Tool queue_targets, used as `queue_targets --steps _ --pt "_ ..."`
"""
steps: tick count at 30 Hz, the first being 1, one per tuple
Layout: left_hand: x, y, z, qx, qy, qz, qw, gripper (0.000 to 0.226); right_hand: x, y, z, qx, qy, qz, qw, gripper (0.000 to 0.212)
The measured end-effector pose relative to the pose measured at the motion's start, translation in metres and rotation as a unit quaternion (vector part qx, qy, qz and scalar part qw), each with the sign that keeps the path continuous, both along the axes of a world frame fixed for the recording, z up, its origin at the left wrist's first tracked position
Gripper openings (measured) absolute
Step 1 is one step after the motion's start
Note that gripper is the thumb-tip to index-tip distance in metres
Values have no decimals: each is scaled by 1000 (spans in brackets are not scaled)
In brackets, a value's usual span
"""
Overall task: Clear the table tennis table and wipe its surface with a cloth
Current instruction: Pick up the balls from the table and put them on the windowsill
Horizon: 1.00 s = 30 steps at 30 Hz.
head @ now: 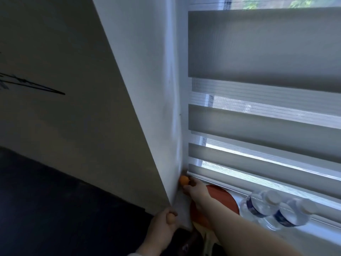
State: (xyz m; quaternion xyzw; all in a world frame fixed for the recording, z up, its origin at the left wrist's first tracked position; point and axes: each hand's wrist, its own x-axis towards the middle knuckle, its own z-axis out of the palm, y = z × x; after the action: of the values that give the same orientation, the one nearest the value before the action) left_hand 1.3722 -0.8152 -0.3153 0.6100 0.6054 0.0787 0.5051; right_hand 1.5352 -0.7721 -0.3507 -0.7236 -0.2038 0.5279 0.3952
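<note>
The right hand (pixel 195 191) reaches into the corner of the window sill (pixel 313 230), its fingertips pinching an orange table tennis ball (pixel 184 180) right where the wall meets the bottom rail of the zebra blind (pixel 258 117). The left hand (pixel 162 224) grips the lower corner of the white wall edge (pixel 147 126), thumb curled over it, beside the dark table tennis table (pixel 55 209) at lower left. Under the right forearm a red paddle (pixel 223 200) lies flat on the sill, and just beside it two clear water bottles (pixel 273 209) with white caps lie on their sides, touching each other.
</note>
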Motion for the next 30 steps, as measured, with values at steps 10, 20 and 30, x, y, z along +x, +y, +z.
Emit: queue_targets --steps 10,20,30 --pt "-3 1 1 -8 -4 2 1000 26 3 1 -1 -20 10 -9 1000 36" --pt "2 -3 -2 -28 -14 1 1000 21 7 -5 -2 0 29 -14 999 49" --pt "42 -4 -19 -56 -53 75 994 29 30 -42 2 0 138 -128 982 40"
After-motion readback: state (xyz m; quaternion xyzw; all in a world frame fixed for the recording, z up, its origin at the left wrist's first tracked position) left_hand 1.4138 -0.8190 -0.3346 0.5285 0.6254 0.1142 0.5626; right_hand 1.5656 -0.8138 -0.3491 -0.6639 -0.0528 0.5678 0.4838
